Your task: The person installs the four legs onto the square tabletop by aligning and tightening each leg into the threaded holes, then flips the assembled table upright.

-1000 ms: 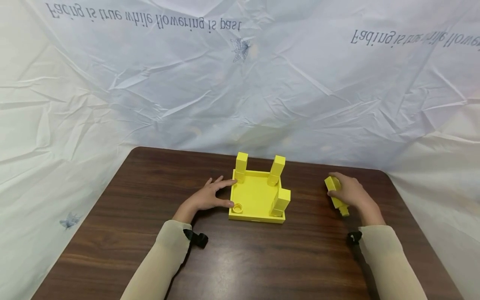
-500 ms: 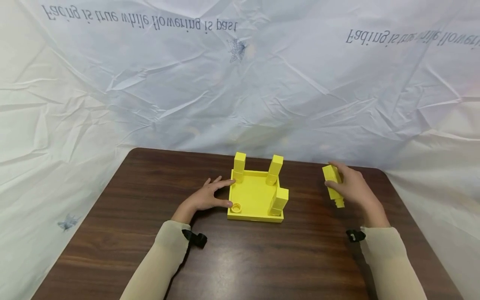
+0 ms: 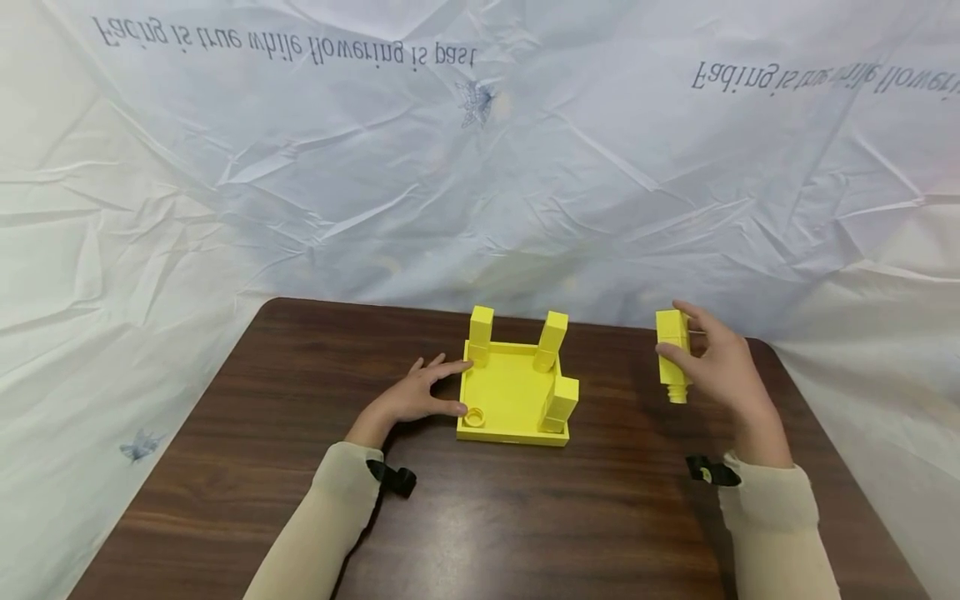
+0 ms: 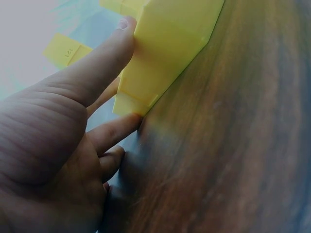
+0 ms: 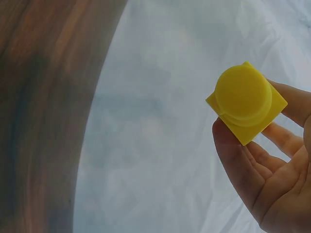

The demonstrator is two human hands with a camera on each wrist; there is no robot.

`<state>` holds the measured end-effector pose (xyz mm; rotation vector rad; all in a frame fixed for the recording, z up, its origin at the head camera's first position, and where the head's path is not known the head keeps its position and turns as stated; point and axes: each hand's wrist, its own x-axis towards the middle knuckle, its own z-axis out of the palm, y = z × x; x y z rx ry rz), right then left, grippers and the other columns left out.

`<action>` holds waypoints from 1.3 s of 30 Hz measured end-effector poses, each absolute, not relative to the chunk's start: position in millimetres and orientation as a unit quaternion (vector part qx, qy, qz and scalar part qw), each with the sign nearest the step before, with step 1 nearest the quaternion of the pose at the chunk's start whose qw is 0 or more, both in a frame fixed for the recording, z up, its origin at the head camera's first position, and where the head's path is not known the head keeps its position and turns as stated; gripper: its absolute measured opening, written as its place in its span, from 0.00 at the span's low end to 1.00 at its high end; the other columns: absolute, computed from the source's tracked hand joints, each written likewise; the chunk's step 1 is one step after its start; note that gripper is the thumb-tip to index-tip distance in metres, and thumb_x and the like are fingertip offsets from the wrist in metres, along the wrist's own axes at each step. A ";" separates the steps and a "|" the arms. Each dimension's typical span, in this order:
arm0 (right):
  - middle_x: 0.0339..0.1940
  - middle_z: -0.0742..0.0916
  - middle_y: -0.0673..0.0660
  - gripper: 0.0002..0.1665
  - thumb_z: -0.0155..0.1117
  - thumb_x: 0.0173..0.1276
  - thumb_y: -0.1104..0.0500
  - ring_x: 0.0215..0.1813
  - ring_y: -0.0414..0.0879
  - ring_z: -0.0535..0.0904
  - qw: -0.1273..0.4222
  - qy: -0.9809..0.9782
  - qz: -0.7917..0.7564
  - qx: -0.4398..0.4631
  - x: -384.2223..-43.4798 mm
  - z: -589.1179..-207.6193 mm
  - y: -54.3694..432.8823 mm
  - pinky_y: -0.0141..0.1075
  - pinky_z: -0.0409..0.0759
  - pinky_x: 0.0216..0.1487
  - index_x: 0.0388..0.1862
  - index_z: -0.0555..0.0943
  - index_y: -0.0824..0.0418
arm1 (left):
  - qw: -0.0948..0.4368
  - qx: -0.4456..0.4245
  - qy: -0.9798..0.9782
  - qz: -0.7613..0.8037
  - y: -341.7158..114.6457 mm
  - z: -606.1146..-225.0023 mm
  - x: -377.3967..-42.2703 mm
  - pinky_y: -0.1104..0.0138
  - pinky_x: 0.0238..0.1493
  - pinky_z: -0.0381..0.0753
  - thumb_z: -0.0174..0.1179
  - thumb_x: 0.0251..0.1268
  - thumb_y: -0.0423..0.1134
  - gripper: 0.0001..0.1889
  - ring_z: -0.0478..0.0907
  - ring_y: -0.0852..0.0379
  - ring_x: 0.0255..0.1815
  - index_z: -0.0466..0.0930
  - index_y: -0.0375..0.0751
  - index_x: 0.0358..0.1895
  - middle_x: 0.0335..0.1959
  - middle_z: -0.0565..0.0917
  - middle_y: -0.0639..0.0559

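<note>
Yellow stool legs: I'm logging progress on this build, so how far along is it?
Three legs already stand in the upturned yellow seat. The right hand holds the fourth leg above the table, peg end down, apart from the seat. The left hand rests against the seat's left edge. The near-left socket is unfilled, so one leg is left to fit.

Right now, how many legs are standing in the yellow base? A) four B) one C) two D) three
D: three legs stand upright in the yellow base, the near-left socket is empty, and the right hand holds the fourth leg above the table.
</note>
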<state>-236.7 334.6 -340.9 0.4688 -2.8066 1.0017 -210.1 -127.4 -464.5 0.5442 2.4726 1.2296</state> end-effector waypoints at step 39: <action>0.62 0.81 0.62 0.44 0.74 0.66 0.76 0.54 0.41 0.82 0.173 -0.772 0.536 0.293 -217.7 -335.2 208.7 0.25 0.84 0.45 0.79 0.70 0.64 | 0.160 0.184 0.866 0.437 -124.8 -464.6 -208.2 0.37 0.82 0.27 0.75 0.67 0.50 0.43 0.39 0.40 0.88 0.64 0.54 0.83 0.85 0.61 0.47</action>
